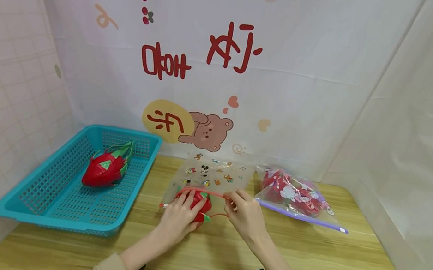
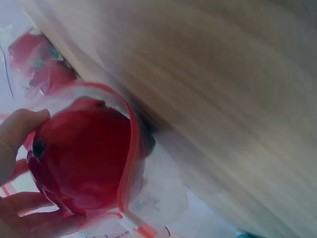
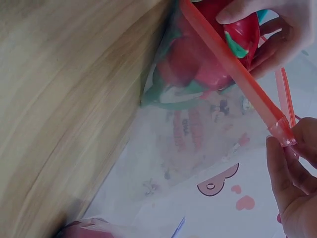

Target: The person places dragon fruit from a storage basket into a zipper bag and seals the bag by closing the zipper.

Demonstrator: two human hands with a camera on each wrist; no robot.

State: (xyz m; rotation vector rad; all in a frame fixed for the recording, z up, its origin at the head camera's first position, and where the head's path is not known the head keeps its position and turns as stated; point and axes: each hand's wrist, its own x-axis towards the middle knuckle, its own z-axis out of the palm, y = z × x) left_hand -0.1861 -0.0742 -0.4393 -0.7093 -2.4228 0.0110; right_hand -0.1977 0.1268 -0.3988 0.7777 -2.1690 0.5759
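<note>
A red dragon fruit with green scales (image 2: 89,153) sits at the mouth of a clear zip bag (image 1: 217,172) printed with cartoon figures. My left hand (image 1: 181,213) holds it, thumb and fingers spread round its sides; the red zip edge (image 3: 233,64) loops about the fruit. More red and green shows blurred through the film in the right wrist view; whether it is a second fruit I cannot tell. At the right end of the opening, my right hand (image 1: 246,216) pinches the corner of the zip edge between thumb and fingers.
On the left stands a blue-green plastic basket (image 1: 135,188) with one dragon fruit (image 1: 104,169) in it. A filled zip bag with a purple zip (image 1: 295,196) lies at the right back, against a white printed backdrop (image 1: 298,96). Wooden tabletop (image 1: 348,266) extends in front.
</note>
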